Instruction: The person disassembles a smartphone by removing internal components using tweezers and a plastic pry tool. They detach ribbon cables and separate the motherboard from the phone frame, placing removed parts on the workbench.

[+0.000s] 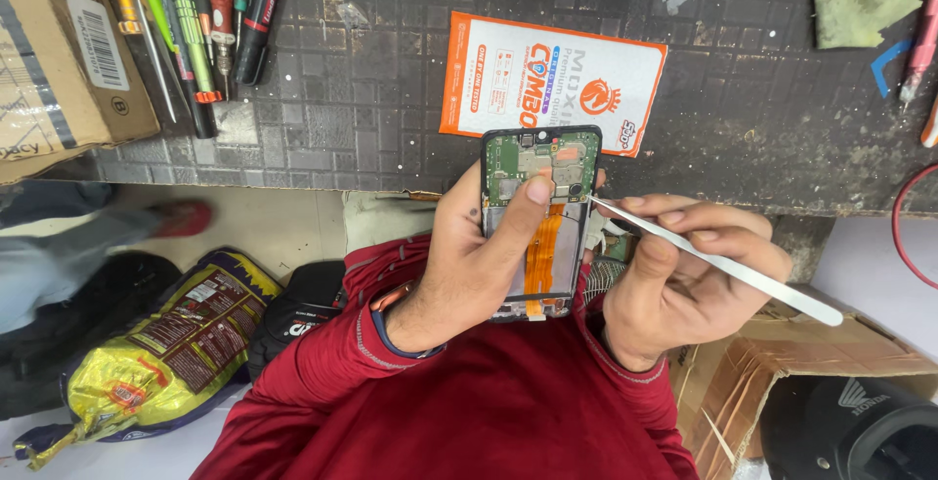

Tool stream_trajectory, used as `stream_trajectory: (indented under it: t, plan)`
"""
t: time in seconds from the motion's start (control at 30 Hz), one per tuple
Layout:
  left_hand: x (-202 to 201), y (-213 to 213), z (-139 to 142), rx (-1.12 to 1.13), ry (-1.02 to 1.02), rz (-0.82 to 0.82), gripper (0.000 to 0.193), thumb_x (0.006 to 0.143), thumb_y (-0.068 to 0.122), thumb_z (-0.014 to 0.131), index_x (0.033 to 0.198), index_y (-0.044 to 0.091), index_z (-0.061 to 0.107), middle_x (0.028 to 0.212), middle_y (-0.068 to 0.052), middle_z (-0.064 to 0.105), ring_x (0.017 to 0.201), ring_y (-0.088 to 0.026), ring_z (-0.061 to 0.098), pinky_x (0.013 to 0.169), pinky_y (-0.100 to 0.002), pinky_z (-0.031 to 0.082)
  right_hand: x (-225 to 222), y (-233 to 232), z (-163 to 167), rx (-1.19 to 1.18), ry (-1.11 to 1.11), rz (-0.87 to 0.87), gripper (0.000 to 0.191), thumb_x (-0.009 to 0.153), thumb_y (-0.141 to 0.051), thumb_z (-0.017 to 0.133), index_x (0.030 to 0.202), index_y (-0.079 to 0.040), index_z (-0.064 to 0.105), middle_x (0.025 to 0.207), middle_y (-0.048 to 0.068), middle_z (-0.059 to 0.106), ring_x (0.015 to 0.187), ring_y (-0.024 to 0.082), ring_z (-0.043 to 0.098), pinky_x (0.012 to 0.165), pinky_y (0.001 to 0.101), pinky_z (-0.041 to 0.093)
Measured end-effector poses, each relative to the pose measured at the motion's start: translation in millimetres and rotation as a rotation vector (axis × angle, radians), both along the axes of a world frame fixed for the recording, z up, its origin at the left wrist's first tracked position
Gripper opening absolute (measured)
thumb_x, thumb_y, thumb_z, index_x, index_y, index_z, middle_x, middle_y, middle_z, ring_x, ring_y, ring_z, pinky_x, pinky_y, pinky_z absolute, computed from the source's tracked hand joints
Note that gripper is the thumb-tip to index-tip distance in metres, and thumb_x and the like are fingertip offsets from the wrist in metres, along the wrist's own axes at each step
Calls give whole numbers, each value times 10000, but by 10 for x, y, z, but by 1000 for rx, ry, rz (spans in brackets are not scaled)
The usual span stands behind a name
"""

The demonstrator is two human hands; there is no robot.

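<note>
Opened phone (pixel 540 216) in left hand (pixel 469 265) stands lengthwise, circuit-board end toward the bench (pixel 391 99).

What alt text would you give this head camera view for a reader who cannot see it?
A left hand holds an opened phone with its circuit board and orange ribbon cable exposed, while the right hand points metal tweezers at its edge. Screwdrivers lie on the dark workbench beyond.

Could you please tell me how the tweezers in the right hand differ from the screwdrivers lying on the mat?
The tweezers are plain silver metal; the screwdrivers have coloured handles. The tweezers are held in the right hand, tip at the opened phone; the screwdrivers lie untouched, bunched on the mat. Both are slim, long tools.
</note>
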State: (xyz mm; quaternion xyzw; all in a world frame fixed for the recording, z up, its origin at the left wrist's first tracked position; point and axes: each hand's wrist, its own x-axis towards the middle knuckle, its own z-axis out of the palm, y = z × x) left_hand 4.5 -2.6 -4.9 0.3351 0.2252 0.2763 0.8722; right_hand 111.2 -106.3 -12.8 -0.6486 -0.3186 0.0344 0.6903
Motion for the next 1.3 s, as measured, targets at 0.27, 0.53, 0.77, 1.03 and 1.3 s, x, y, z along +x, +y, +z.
stream_trajectory:
  t: [0.27, 0.53, 0.77, 1.03, 1.3]
  plan:
    - [-13, 21, -21, -207, -48, -56, 395, 1149, 214, 459, 1451, -34, 511, 1319, -169, 661, 1131, -237, 688, 866, -427, 652, 16, -13, -71, 64, 169, 17, 380, 1068, -170, 772, 1175, -55, 426, 1015, 101, 549, 872, 206, 682, 822, 370, 655]
    - [-19, 56, -69, -361, -78, -105, 643, 1158, 434, 233, 1472, -61, 496, 1333, -216, 643, 1170, -299, 681, 932, -475, 631, 77, -82, -236, 252, 642, 177, 268, 1083, -48, 717, 1162, -60, 461, 1055, 88, 563, 923, 212, 669, 834, 314, 584]
    - [-80, -61, -325, -520, -129, -87, 665, 1151, 465, 208, 1457, -45, 507, 1321, -171, 647, 1148, -276, 662, 991, -412, 569, 16, -78, -278, 269, 661, 138, 258, 1083, -39, 705, 1156, -68, 460, 1066, 82, 572, 931, 208, 666, 825, 313, 571]
    - [-268, -328, -858, 294, 313, 165, 334, 1191, 98, 360, 1393, -80, 557, 1408, -135, 576, 1307, -216, 527, 1222, -349, 405, 7, -94, -252, 251, 739, 160, 284, 1071, -28, 716, 1150, -71, 447, 1059, 76, 566, 964, 208, 661, 831, 316, 554]
    - [-213, -222, -649, -334, -95, -127, 453, 1147, 184, 328, 1419, -92, 561, 1307, -201, 674, 1136, -314, 680, 1020, -453, 556, 44, -74, -244, 268, 821, 263, 309, 1063, -58, 727, 1102, -117, 427, 1033, 51, 575, 838, 170, 656, 605, 256, 540]
